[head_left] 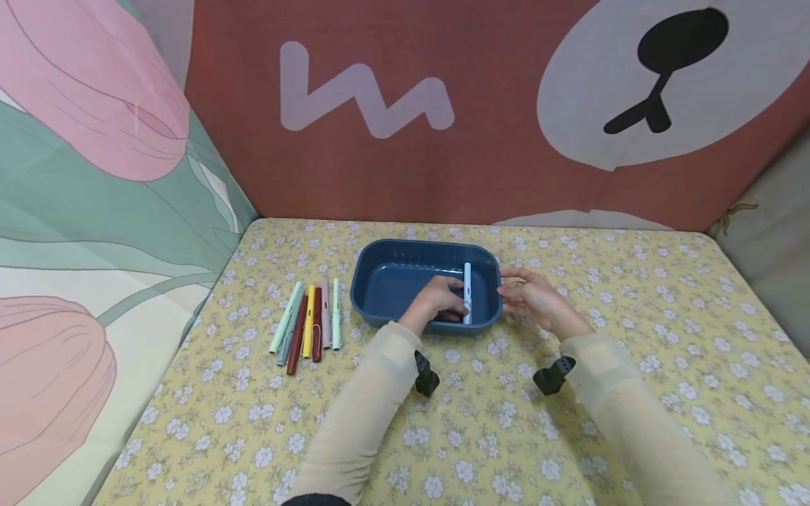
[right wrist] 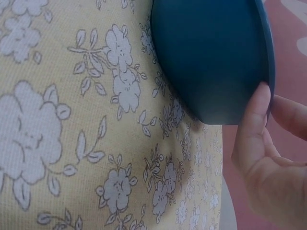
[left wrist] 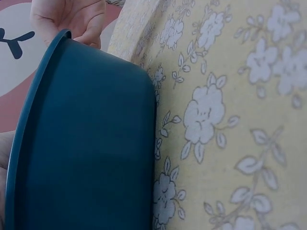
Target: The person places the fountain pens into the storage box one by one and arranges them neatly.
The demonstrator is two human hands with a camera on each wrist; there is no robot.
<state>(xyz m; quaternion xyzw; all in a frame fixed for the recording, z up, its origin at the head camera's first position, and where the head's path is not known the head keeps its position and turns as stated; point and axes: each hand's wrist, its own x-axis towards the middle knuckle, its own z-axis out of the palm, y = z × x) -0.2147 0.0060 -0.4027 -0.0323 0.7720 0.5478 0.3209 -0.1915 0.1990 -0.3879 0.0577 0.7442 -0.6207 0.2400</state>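
A dark blue plastic box [head_left: 405,242] with rounded corners stands on the table. Inside, near its right end, a light blue pen [head_left: 467,277] lies front to back. My left hand [head_left: 436,301] reaches over the front rim, its curled fingertips holding the pen low on its left side; part of the grip is hidden. At the right end, my right hand [head_left: 538,301] pinches the rim, with the thumb [right wrist: 259,103] against the outer wall. The left wrist view shows mainly the box's outer wall [left wrist: 96,139].
Left of the box lies a loose group of pens: a mint pen [head_left: 337,316], a yellow pen [head_left: 309,320], dark red ones and several others. A flowered cloth [head_left: 493,450] covers the table. Behind it hangs a printed red-brown backdrop [head_left: 493,176].
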